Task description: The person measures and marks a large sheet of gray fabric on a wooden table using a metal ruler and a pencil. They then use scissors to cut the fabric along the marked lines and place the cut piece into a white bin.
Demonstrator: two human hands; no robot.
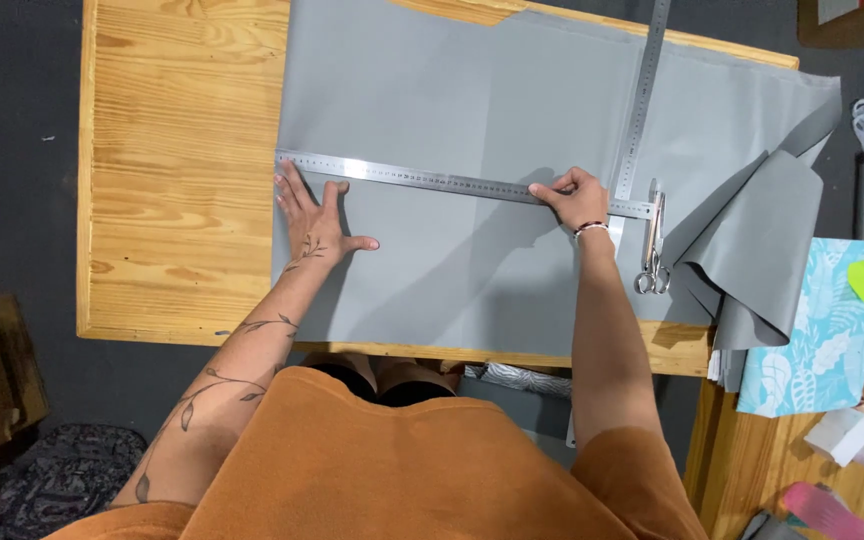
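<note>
Step in hand, by the look of it: lining ruler [452,182] across grey fabric [472,130] on desk [182,150]. Left hand [314,222] flat, fingers spread wide, pinning fabric just under ruler's left end. Right hand [574,198] pinches ruler near right end, by scissors [654,250]. Further move needs ruler held steady. No containers in view.
</note>
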